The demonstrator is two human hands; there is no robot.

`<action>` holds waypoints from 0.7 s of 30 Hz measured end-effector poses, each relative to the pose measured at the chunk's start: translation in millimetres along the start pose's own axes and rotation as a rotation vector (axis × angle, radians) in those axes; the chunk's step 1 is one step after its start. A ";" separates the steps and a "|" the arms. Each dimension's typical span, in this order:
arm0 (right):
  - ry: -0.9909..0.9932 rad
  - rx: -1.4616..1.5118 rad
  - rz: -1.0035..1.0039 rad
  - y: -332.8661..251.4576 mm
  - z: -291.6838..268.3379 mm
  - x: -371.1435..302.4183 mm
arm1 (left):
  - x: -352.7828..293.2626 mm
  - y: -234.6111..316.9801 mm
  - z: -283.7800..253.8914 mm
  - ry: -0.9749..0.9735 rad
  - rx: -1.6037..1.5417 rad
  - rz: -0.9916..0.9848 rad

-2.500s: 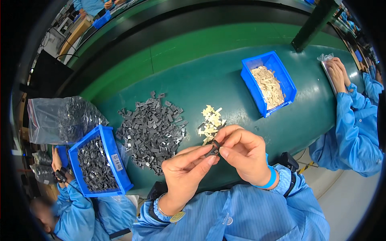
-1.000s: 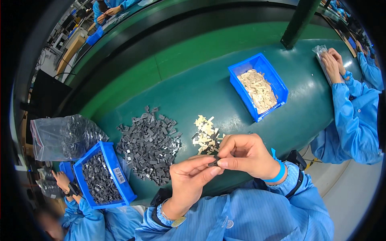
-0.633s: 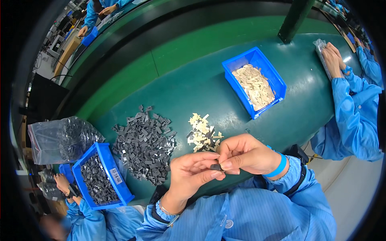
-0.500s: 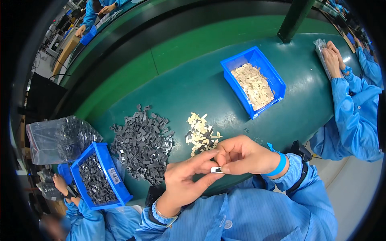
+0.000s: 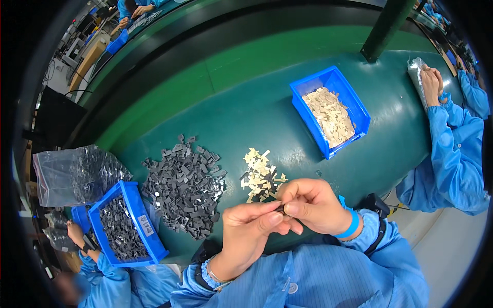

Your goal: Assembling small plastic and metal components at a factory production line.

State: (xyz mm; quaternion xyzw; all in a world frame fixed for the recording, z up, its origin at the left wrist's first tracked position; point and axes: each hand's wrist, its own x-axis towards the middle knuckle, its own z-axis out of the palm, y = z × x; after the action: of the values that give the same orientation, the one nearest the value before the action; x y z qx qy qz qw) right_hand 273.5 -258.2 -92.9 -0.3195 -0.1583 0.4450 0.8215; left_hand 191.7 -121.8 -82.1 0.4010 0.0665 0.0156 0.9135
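Note:
My left hand [image 5: 251, 228] and my right hand [image 5: 321, 208] meet in front of my chest. A small dark plastic part [image 5: 280, 209] is pinched between their fingertips and mostly hidden by them. Both thumbs press close to it from my side. Just beyond my fingers lies a small heap of cream-coloured strips [image 5: 258, 169], with some dark pieces mixed in. To its left spreads a larger heap of dark grey plastic parts [image 5: 182, 187] on the green table [image 5: 246, 115].
Tan strips fill a blue bin [image 5: 363, 119] at the far right. Another blue bin [image 5: 134, 203] with dark parts stands left, beside a clear plastic bag [image 5: 54, 177]. Co-workers sit at both sides; the right one's hands [image 5: 431, 82] hold a clear bag. A green post [image 5: 385, 31] rises behind.
The part's white face, visible before, is now out of sight as my fingers have closed around it. My left fingers have come nearer the right ones. The whole view has shifted slightly.

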 end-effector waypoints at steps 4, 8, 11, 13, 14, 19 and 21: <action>0.140 -0.370 -0.218 10.2 -2.9 -0.8 | -1.4 -2.2 -3.4 0.058 -0.338 -0.261; 0.025 -1.023 -0.647 9.5 -12.9 3.6 | -8.4 -5.4 -9.0 0.065 -0.545 -0.452; 0.011 -1.209 -0.712 11.7 -17.3 -2.3 | -11.7 -5.7 -6.4 0.042 -0.570 -0.490; -0.074 -1.210 -0.714 10.7 -20.8 -0.5 | -14.7 -9.7 -14.6 0.018 -0.552 -0.485; -0.153 -1.209 -0.717 9.6 -22.5 1.3 | -16.1 -9.0 -18.1 -0.008 -0.531 -0.483; -0.040 -1.355 -0.671 -16.1 -25.0 7.4 | -45.1 37.6 -27.2 0.132 0.092 0.114; 0.070 -1.518 -0.563 -19.6 -29.4 13.3 | -61.3 66.6 -44.2 0.340 0.584 0.641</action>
State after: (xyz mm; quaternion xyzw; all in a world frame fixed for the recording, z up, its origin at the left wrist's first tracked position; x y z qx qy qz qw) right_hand 309.2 -266.2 -102.2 -0.7518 -0.4659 -0.0175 0.4662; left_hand 126.7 -49.4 -56.0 0.6334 0.0896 0.3433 0.6877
